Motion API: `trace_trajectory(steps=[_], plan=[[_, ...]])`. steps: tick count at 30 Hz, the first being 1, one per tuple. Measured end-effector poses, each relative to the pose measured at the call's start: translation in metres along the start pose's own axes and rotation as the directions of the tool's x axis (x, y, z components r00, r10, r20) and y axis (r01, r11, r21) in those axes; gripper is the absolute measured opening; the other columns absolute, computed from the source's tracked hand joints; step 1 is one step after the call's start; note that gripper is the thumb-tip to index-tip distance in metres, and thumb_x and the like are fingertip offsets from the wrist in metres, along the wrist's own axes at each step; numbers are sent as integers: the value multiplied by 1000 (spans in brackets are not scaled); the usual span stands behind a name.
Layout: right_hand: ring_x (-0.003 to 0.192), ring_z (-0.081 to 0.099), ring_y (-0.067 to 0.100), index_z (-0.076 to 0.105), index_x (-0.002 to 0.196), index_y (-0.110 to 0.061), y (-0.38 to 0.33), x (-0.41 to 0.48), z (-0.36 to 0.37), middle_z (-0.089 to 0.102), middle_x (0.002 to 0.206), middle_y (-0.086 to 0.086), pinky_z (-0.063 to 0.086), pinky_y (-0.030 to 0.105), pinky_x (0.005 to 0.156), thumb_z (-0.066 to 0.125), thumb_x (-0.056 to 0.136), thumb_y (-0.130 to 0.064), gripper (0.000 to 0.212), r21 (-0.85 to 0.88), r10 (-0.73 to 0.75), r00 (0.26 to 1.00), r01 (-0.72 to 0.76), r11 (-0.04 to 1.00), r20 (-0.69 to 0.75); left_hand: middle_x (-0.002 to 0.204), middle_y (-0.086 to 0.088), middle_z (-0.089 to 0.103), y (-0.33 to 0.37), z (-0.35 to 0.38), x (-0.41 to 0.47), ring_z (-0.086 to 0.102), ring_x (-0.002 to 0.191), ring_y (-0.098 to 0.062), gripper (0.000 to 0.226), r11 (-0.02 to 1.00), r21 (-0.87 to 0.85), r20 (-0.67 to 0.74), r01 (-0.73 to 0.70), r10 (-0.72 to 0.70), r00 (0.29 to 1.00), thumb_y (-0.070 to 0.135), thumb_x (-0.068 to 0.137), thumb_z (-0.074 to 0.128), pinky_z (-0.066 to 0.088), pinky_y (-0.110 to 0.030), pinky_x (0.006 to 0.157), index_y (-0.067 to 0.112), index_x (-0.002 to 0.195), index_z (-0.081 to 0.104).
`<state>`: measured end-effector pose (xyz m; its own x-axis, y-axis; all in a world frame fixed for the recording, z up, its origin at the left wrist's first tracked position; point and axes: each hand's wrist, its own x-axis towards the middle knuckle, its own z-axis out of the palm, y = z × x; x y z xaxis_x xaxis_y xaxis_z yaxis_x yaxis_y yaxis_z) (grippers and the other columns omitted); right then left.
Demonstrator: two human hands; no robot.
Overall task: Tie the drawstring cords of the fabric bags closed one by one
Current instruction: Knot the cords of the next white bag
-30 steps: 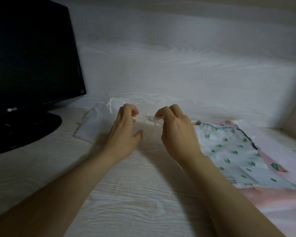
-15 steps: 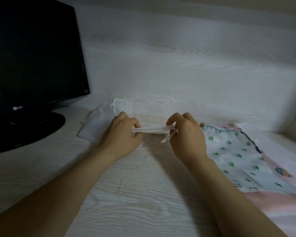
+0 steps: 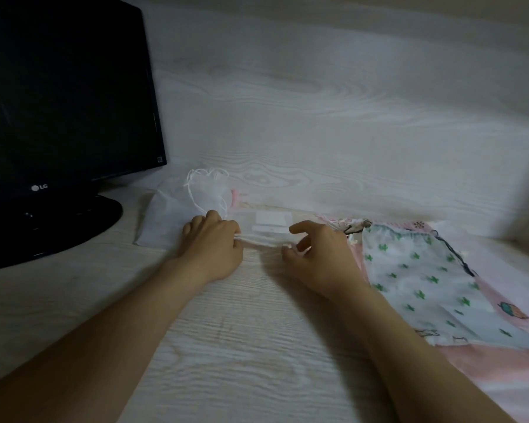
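Note:
A pale fabric bag (image 3: pixel 269 222) lies flat on the desk between my hands, its gathered mouth edge nearest me. My left hand (image 3: pixel 213 248) pinches the left end of that gathered edge. My right hand (image 3: pixel 319 257) is at the right end with thumb and fingers apart, touching the white cord tip; I see no firm grip. A white bag (image 3: pixel 171 209) with a tied white cord lies behind my left hand. A white bag with green cactus print (image 3: pixel 416 279) lies to the right on pink bags (image 3: pixel 501 370).
A black monitor (image 3: pixel 61 96) on a round black stand (image 3: pixel 52 227) fills the left. A pale wood-grain wall panel (image 3: pixel 333 117) rises right behind the bags. The desk surface (image 3: pixel 242 346) is white wood grain.
My hands have dropped to the desk and moved apart. The gathered edge now lies flat between them. My right hand has opened its fingers from its earlier pinch.

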<state>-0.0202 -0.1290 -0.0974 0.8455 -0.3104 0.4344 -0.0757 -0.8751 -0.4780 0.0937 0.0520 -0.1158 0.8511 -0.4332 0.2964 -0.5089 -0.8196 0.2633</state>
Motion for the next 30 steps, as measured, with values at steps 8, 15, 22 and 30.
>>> trace_trajectory(steps=[8,15,22,30], plan=[[76,73,15,78,102,-15,5,8,1,76,85,-3,59,35,77,63,97,-11,17,220,52,982,-11,976,-183,102,-3,67,8,-16,-2,63,95,-30,15,966,-258,-232,15,-77,970,33,94,59,56,-41,79,23,104,64],[88,72,13,78,111,-17,7,11,-1,77,91,-1,59,35,88,59,94,-4,29,336,215,964,-154,929,-153,100,-4,74,13,-12,2,68,95,-27,26,859,-512,-150,3,-93,984,15,100,47,52,-35,80,18,109,71],[69,58,15,76,101,-25,4,8,-7,67,79,-4,44,31,68,39,75,-14,46,549,364,931,-293,782,-21,81,-1,63,11,-15,6,59,82,-25,20,804,-588,-160,92,-227,961,21,105,40,45,-38,71,16,95,57],[62,55,17,69,109,-12,1,12,-17,54,69,2,41,31,60,32,93,4,43,827,579,814,-358,433,50,76,-10,59,-7,-8,12,56,75,-30,50,934,-351,-294,64,-175,940,36,109,45,39,-37,69,16,63,44]])
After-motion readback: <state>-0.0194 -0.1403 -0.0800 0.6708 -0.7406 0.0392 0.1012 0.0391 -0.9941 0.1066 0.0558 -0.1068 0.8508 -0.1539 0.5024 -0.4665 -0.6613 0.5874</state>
